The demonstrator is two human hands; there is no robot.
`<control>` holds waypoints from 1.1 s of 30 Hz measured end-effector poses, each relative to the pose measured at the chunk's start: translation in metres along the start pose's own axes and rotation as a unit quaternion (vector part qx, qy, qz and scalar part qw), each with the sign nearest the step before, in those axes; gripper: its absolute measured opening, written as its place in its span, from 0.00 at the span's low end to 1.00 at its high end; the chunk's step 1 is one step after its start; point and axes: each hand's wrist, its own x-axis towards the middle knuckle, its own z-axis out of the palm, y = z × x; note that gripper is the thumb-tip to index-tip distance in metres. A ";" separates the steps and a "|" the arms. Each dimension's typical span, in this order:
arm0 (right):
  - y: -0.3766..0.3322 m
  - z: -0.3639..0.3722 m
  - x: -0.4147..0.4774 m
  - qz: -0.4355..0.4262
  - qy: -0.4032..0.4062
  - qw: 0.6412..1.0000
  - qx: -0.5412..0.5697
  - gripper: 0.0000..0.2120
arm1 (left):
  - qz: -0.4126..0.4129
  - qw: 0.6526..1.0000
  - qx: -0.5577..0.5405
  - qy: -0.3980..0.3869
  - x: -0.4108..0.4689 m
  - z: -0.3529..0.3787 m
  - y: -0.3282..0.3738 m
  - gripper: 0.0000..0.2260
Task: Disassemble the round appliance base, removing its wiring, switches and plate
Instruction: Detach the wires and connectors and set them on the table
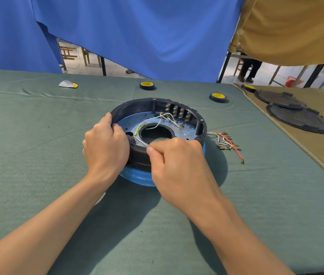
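The round appliance base (pixel 157 105), black-walled with a blue lower rim, lies upside down on the green cloth. Inside it sit a bluish metal plate (pixel 131 121) with a round centre hole, a row of switches (pixel 179 112) at the far wall, and white wires (pixel 165 118) plus a yellow-green wire (pixel 140 128). My left hand (pixel 105 143) grips the near-left rim. My right hand (pixel 177 161) pinches a white wire (pixel 142 142) at the near rim and holds it taut. A bundle of loose removed wires (pixel 226 141), white and red with brass terminals, lies right of the base.
Two tape rolls (pixel 147 85) (pixel 218 96) lie behind the base, a third (pixel 248 87) on the tan cloth. Two black round covers (pixel 298 118) are stacked at right. A small white and orange scrap (pixel 68 84) lies far left. Blue and tan curtains hang behind the table.
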 end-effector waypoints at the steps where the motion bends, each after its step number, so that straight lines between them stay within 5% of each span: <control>1: 0.001 -0.001 0.001 -0.002 -0.007 1.000 0.002 0.24 | -0.001 1.000 0.001 0.000 0.000 0.000 0.000 0.07; 10: 0.000 -0.002 0.008 0.023 -0.022 0.999 0.002 0.22 | 0.005 1.000 -0.002 0.008 0.000 0.001 -0.001 0.08; 17: -0.012 0.004 0.003 0.007 0.024 0.998 -0.053 0.10 | 0.016 1.000 -0.025 0.006 0.003 0.003 -0.006 0.07; 20: 0.004 -0.014 0.010 -0.012 0.032 0.998 -0.061 0.12 | 0.001 0.992 -0.106 -0.065 0.016 0.000 -0.011 0.08; 23: 0.022 -0.035 0.024 -0.013 0.019 0.999 -0.031 0.14 | -0.059 0.960 -0.215 -0.168 0.035 -0.005 -0.017 0.25; 28: 0.041 -0.037 0.034 -0.019 -0.083 0.996 0.020 0.12 | -0.037 0.932 -0.209 -0.294 0.054 -0.006 -0.022 0.22; 33: 0.044 -0.022 0.037 -0.018 -0.095 0.994 0.056 0.10 | -0.080 0.916 -0.221 -0.326 0.063 -0.004 -0.015 0.21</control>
